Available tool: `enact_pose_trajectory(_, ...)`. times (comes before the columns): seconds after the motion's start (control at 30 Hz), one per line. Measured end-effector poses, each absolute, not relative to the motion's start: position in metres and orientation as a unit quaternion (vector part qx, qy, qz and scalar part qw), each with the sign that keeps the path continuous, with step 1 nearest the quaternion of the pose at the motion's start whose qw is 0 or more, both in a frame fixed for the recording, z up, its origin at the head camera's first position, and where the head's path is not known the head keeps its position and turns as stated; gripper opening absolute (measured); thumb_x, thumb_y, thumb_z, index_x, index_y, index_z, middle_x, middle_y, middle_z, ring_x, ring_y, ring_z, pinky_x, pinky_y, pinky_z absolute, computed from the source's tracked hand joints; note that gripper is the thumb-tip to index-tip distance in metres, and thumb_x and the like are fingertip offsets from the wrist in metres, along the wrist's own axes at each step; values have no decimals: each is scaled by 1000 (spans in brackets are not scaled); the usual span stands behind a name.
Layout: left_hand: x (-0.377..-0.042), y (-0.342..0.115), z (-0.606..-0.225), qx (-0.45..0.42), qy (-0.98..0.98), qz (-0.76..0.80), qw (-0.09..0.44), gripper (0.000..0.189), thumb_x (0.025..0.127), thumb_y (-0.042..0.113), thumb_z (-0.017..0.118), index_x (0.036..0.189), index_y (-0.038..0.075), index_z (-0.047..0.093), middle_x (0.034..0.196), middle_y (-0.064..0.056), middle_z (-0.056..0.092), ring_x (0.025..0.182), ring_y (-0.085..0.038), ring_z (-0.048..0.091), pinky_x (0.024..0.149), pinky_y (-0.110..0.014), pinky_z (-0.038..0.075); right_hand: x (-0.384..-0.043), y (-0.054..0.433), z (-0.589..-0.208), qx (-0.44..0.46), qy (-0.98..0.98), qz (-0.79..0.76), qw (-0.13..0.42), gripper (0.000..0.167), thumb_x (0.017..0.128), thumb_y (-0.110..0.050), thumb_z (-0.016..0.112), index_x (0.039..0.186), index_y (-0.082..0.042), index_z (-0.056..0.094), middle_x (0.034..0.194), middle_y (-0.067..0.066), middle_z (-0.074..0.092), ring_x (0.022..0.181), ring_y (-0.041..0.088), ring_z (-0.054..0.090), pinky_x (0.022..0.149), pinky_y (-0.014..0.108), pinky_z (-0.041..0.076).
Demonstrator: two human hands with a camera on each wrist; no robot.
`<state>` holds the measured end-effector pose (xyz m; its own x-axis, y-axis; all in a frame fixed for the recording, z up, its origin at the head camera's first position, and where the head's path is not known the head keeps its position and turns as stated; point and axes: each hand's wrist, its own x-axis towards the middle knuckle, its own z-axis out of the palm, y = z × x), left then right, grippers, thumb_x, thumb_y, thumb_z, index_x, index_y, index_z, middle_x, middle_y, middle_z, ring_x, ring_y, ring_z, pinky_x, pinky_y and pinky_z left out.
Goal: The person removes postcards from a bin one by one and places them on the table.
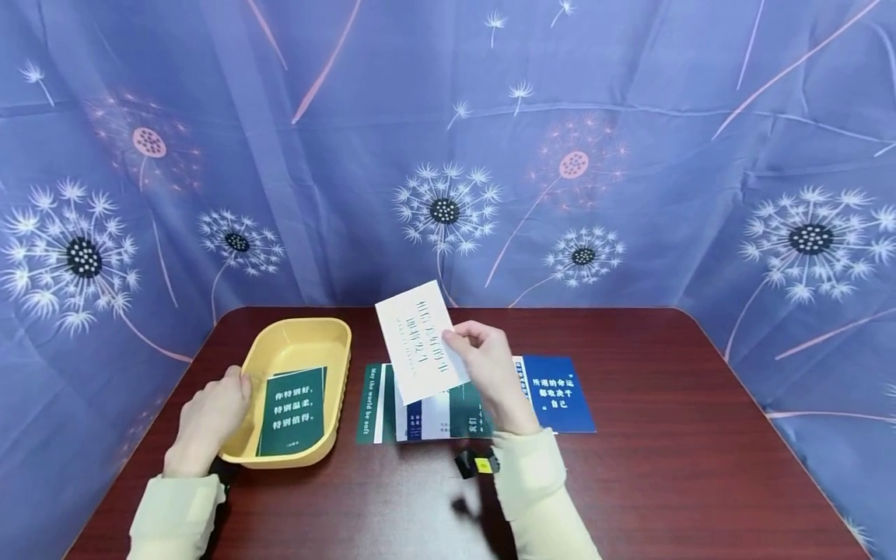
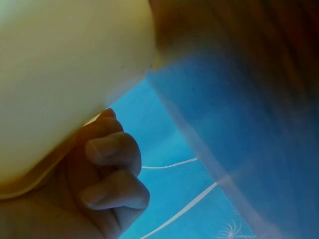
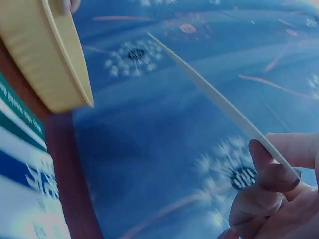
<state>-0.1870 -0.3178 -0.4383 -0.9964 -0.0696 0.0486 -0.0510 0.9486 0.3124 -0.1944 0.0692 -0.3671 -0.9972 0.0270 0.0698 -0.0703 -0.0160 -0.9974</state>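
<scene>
My right hand (image 1: 493, 373) pinches a white card (image 1: 416, 342) with printed characters between thumb and fingers, raised and tilted above a row of cards. The right wrist view shows this card (image 3: 219, 100) nearly edge-on. At the left, my left hand (image 1: 210, 416) grips the side of a yellow plastic basin (image 1: 297, 342); its fingers (image 2: 119, 149) curl at the rim in the left wrist view. Green cards (image 1: 294, 412) with white writing lie stacked inside the basin. Beneath the right hand, overlapping cards spread on the table, among them a green one (image 1: 367, 404) and a blue one (image 1: 563, 393).
The dark red-brown table (image 1: 665, 435) runs back to a blue curtain (image 1: 364, 155) with a dandelion print. A small black item with a yellow label (image 1: 483, 465) shows beside the right cuff.
</scene>
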Motion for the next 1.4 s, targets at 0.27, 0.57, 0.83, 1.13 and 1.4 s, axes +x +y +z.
enact_pose_trajectory(0.27, -187, -317, -439, 29, -986, -160, 30, 35, 105, 22, 31, 101, -9, 47, 82, -35, 57, 67, -50, 58, 51, -57, 41, -188, 123, -365, -27, -734, 678, 34, 22, 95, -19, 63, 92, 2, 68, 80, 10, 68, 64, 18, 63, 56, 29, 49)
enact_pose_trajectory(0.57, -189, -320, -436, 27, -986, -161, 29, 36, 105, 23, 31, 101, -9, 47, 83, -36, 57, 68, -51, 57, 51, -57, 41, -186, 186, -386, -83, -766, 636, 49, 28, 97, -21, 62, 99, 7, 65, 82, 6, 67, 67, 14, 62, 60, 26, 49)
enact_pose_trajectory(0.83, -188, -320, -439, 32, -986, -163, 19, 37, 105, 24, 30, 103, -9, 47, 84, -36, 57, 68, -50, 58, 53, -57, 42, -183, 237, -409, -141, -796, 587, 47, 32, 98, -23, 59, 105, 8, 64, 84, 6, 65, 67, 12, 62, 60, 26, 50)
enact_pose_trajectory(1.13, -187, -320, -439, 27, -986, -161, 23, 36, 105, 23, 31, 101, -9, 47, 83, -36, 57, 68, -51, 57, 52, -58, 41, -174, 274, -431, -185, -820, 542, 16, 33, 99, -21, 56, 108, 10, 62, 84, 8, 65, 65, 12, 62, 59, 26, 50)
enact_pose_trajectory(1.4, -188, -319, -439, 30, -986, -161, 24, 37, 105, 23, 30, 102, -9, 47, 84, -36, 57, 70, -52, 57, 52, -58, 41, -177, 279, -446, -165, -836, 523, -14, 27, 98, -15, 55, 98, 11, 62, 74, 3, 63, 61, 12, 59, 55, 26, 46)
